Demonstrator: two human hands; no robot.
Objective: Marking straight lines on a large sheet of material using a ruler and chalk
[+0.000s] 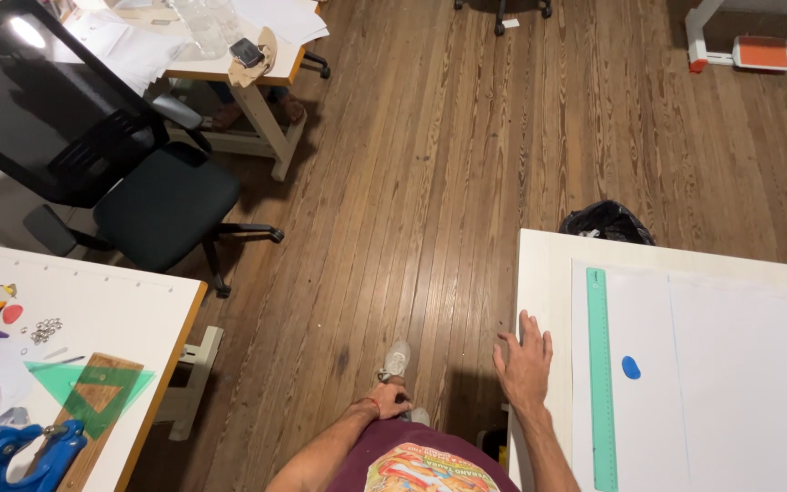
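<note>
While right-hand fingers (528,333) rest on the table edge (539,273), the ruler (599,364) lies near.

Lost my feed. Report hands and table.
Right hand flat on white table edge, holding nothing. Left hand low by thigh, holding nothing. Green ruler nearby, untouched.

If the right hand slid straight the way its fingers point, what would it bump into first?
The right hand rests on the left edge of the white table, fingers pointing up along that edge. The edge looks bare ahead. Past the table's far corner sits a black bag, probably the first thing met, though it lies lower down.
</note>
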